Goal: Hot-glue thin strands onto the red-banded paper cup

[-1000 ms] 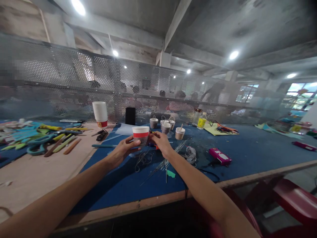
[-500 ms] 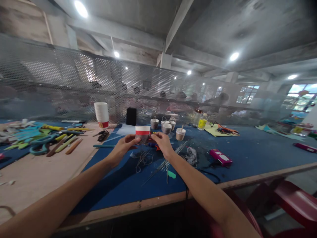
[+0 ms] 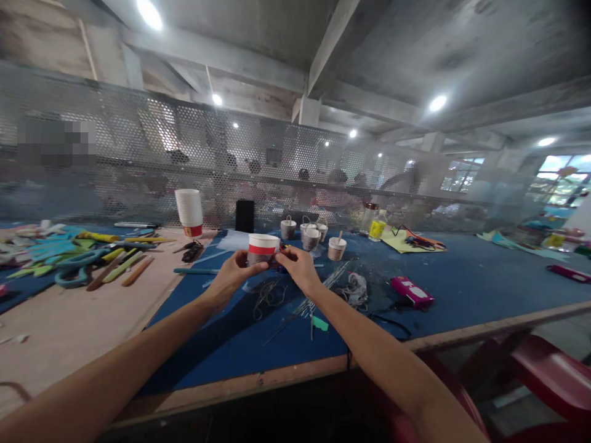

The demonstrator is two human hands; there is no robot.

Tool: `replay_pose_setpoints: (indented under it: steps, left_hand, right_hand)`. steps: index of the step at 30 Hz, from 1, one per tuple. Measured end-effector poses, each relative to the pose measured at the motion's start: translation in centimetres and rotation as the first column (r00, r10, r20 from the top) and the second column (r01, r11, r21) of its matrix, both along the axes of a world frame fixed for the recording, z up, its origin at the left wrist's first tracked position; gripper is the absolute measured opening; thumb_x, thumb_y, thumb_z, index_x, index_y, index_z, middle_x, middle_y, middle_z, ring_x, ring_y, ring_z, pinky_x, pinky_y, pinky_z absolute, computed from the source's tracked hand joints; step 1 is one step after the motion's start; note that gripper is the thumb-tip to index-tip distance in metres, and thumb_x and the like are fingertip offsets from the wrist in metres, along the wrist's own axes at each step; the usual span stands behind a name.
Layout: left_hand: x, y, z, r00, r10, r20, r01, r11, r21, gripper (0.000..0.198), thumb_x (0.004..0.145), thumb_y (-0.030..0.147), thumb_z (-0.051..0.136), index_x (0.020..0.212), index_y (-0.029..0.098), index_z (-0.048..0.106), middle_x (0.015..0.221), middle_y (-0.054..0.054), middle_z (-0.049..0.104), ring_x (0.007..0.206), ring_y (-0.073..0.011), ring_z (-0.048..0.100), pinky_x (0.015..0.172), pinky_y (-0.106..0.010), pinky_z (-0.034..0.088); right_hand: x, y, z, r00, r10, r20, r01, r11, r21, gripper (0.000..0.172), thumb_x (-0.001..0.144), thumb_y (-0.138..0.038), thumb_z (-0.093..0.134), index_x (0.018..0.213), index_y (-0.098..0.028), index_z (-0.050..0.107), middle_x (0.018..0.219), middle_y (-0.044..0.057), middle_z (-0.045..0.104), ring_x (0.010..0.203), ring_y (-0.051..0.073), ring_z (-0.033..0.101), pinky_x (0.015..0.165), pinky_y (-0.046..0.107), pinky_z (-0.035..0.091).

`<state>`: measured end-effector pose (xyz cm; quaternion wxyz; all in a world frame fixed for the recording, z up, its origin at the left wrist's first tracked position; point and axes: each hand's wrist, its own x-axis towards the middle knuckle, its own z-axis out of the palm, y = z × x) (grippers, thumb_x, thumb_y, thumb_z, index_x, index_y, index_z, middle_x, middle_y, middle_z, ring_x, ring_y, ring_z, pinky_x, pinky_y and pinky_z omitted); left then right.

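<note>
A paper cup [image 3: 263, 245] with a white rim, a red band and a grey-brown covering on its lower part is held just above the blue table mat. My left hand [image 3: 233, 275] grips it from the left, with the thumb across the front near the base. At the cup's right side, my right hand [image 3: 296, 266] has thumb and forefinger pinched against the lower wall; whether a strand lies between them cannot be made out. Beneath the hands lie loose grey cord [image 3: 269, 295] and a bundle of thin wires [image 3: 310, 305]. Something blue and orange behind the cup is mostly hidden.
Several cord-covered small cups [image 3: 311, 239] stand behind my hands. Left are stacked paper cups [image 3: 189, 212], blue-handled scissors [image 3: 78, 269] and clay tools [image 3: 120, 268]. A yellow-labelled bottle [image 3: 377, 226], a tangle of cord [image 3: 356, 289] and a magenta box [image 3: 412, 292] lie rightward. A perforated screen [image 3: 277, 160] closes the back.
The cup has tilted and shifted slightly left and is turned a little. My left thumb reaches further across its front, and my right fingertips have moved left along its side.
</note>
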<state>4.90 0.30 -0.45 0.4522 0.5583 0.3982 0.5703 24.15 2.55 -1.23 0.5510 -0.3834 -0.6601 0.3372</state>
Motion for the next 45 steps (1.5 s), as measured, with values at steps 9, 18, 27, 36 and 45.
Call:
replay_pose_setpoints:
  steps: [9, 18, 27, 36, 45]
  left_hand:
    - [-0.2, 0.3, -0.4, 0.996, -0.085, 0.029, 0.085, 0.996, -0.008, 0.055, 0.063, 0.043, 0.098, 0.105, 0.015, 0.076, 0.114, -0.015, 0.081, 0.116, -0.0349, 0.073, 0.107, -0.047, 0.05]
    - [-0.3, 0.1, -0.4, 0.991, -0.103, 0.081, 0.105, 0.994, -0.018, 0.049, 0.061, 0.037, 0.099, 0.1, 0.016, 0.078, 0.11, -0.015, 0.082, 0.112, -0.0374, 0.075, 0.099, -0.047, 0.056]
    - [-0.4, 0.7, -0.7, 0.993, -0.047, 0.109, 0.054, 0.997, -0.058, 0.05, 0.065, 0.039, 0.098, 0.104, 0.016, 0.077, 0.11, -0.013, 0.081, 0.1, -0.0276, 0.076, 0.091, -0.039, 0.057]
    - [-1.1, 1.4, -0.8, 0.952, -0.078, 0.296, 0.119, 0.985, -0.125, 0.041, 0.07, 0.029, 0.097, 0.105, 0.018, 0.077, 0.103, -0.009, 0.083, 0.088, -0.0212, 0.078, 0.081, -0.031, 0.063]
    - [-1.3, 1.2, -0.1, 0.899, -0.12, 0.421, 0.214, 0.96, -0.183, 0.026, 0.075, 0.019, 0.094, 0.095, 0.018, 0.078, 0.086, -0.003, 0.079, 0.07, -0.0125, 0.074, 0.059, -0.017, 0.059]
  right_hand:
    - [0.1, -0.4, 0.5, 1.0, -0.002, 0.002, 0.002, 1.0, -0.016, 0.024, 0.082, -0.047, 0.068, 0.078, -0.023, 0.067, 0.075, -0.001, 0.07, 0.074, 0.019, 0.066, 0.074, 0.03, 0.052]
    - [0.3, 0.1, 0.0, 0.999, -0.035, 0.025, 0.035, 0.999, -0.011, 0.022, 0.083, -0.044, 0.068, 0.076, -0.024, 0.067, 0.069, -0.002, 0.067, 0.068, 0.018, 0.062, 0.068, 0.029, 0.049]
    - [-0.2, -0.2, 0.0, 0.999, 0.0, 0.033, -0.001, 1.0, 0.025, 0.024, 0.089, -0.047, 0.069, 0.084, -0.023, 0.069, 0.084, 0.001, 0.075, 0.076, 0.021, 0.074, 0.077, 0.032, 0.056]
    - [-0.3, -0.9, -1.0, 0.92, -0.069, 0.385, -0.07, 0.939, 0.336, 0.018, 0.1, -0.04, 0.066, 0.103, -0.025, 0.075, 0.103, 0.005, 0.077, 0.095, 0.022, 0.071, 0.09, 0.033, 0.051]
    - [0.6, -0.8, 0.3, 0.731, -0.32, 0.603, 0.126, 0.932, 0.341, 0.033, 0.109, -0.043, 0.053, 0.098, -0.022, 0.075, 0.106, 0.008, 0.074, 0.095, 0.021, 0.07, 0.082, 0.03, 0.048]
